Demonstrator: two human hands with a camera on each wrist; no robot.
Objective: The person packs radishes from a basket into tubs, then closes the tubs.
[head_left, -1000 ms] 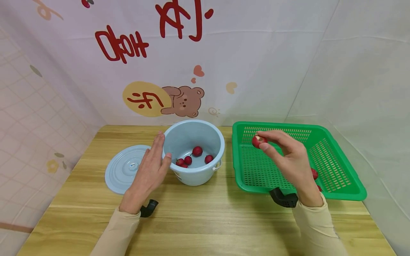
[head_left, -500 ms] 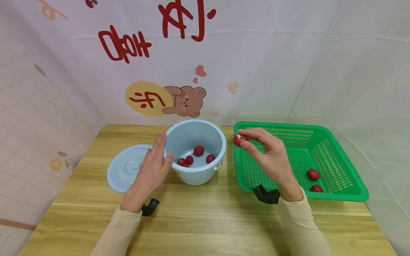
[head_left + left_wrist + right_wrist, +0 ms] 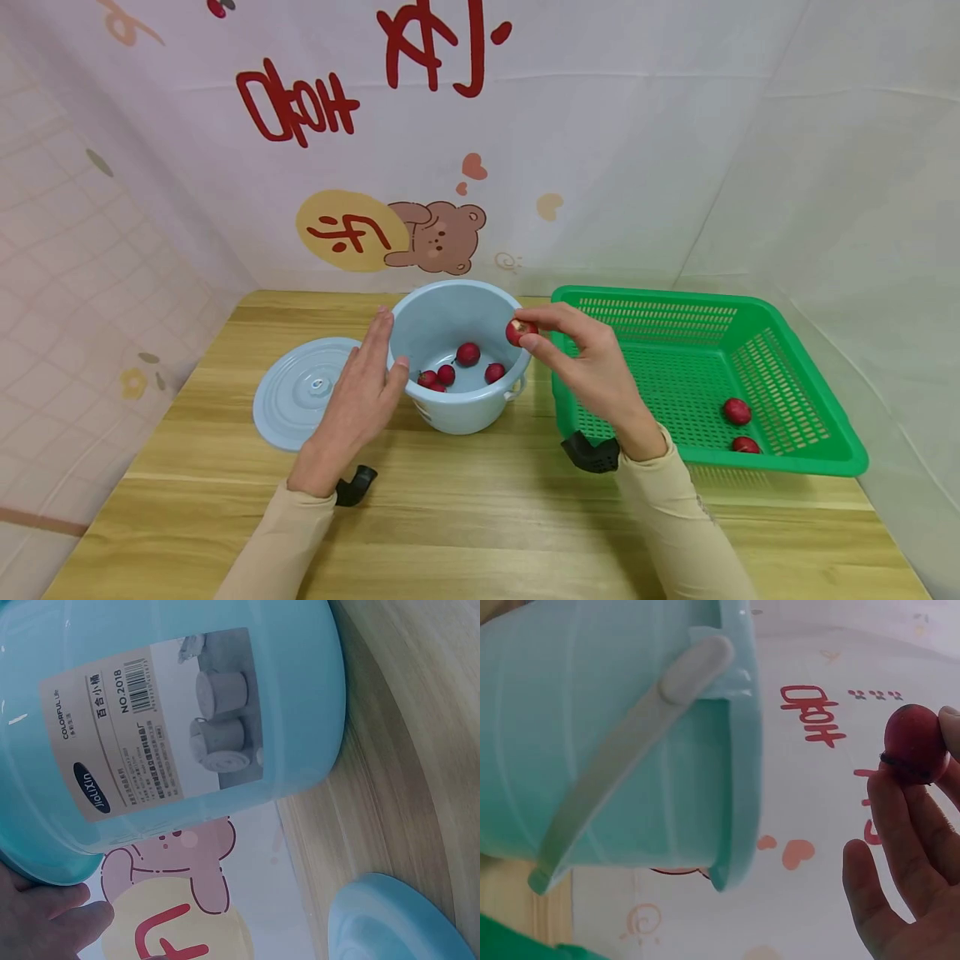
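Between my right fingertips (image 3: pixel 528 342) I pinch a round red fruit (image 3: pixel 517 334), pale patch showing, near three o'clock above the upright light-blue bucket (image 3: pixel 461 414); smaller red fruits (image 3: pixel 468 354) lie inside.

Held fruit (image 3: pixel 516 335): was deep red with a pale patch
Bucket (image 3: pixel 461 417): was light blue
Lid (image 3: pixel 288 400): was light blue, ringed
Basket (image 3: pixel 787 462): was bright green
Table (image 3: pixel 465 517): showed yellowish-brown wood grain
Wall (image 3: pixel 637 125): was white, printed with a brown bear (image 3: pixel 450 237)

A white wall (image 3: pixel 637 150) carries red characters (image 3: pixel 477 50); the tabletop (image 3: pixel 465 517) is wood-grained
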